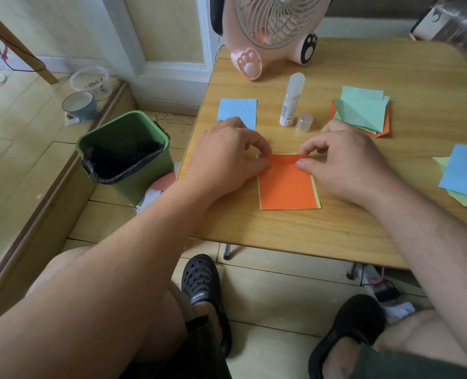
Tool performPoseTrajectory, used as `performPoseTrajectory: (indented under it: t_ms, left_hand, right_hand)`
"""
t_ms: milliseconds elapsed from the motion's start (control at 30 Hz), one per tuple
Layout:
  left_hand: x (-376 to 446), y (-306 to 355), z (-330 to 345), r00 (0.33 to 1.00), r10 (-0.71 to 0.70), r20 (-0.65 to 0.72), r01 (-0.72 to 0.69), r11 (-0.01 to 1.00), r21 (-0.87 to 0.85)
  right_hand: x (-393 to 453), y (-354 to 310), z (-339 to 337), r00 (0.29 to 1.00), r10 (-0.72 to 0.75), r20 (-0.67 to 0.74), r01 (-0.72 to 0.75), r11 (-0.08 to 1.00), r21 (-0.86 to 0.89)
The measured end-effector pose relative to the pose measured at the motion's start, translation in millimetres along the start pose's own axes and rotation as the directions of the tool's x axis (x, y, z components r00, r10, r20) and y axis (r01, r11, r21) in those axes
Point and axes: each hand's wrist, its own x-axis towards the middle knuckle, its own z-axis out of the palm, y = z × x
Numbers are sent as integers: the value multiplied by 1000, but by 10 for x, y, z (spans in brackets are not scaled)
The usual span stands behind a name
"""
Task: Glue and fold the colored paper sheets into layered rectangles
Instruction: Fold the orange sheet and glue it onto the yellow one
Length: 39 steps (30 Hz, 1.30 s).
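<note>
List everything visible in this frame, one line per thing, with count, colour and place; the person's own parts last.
orange sheet: 1, orange on a pale yellow sheet, table front centre, far edge being folded
glue stick: 1, white, upright, uncapped, behind the orange sheet
cap: 1, clear, beside the glue stick
blue sheet: 1, light blue, far left of table
paper stack: 1, green over orange, far right of glue
second stack: 1, blue over green, table's right edge
fan: 1, pink, table's far side
table: 1, wood
bin: 1, green, black liner, floor left
cup: 1, grey-blue, floor
clear tub: 1, floor
slippers: 2, black
left hand: pinches the fold
right hand: pinches the fold
</note>
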Motion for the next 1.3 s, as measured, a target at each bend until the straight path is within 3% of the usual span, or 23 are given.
performPoseTrajectory:
  t_ms: [333, 1300]
  left_hand:
    - [8, 51, 67, 1000, 0, -23, 0, 1000, -26]
    - [111, 74, 175, 1000, 2, -8, -2, 1000, 17]
  right_hand:
    - [110, -196, 199, 998, -53, -18, 52, 998, -40]
    - [80, 63, 48, 1000, -14, -22, 14, 1000, 14]
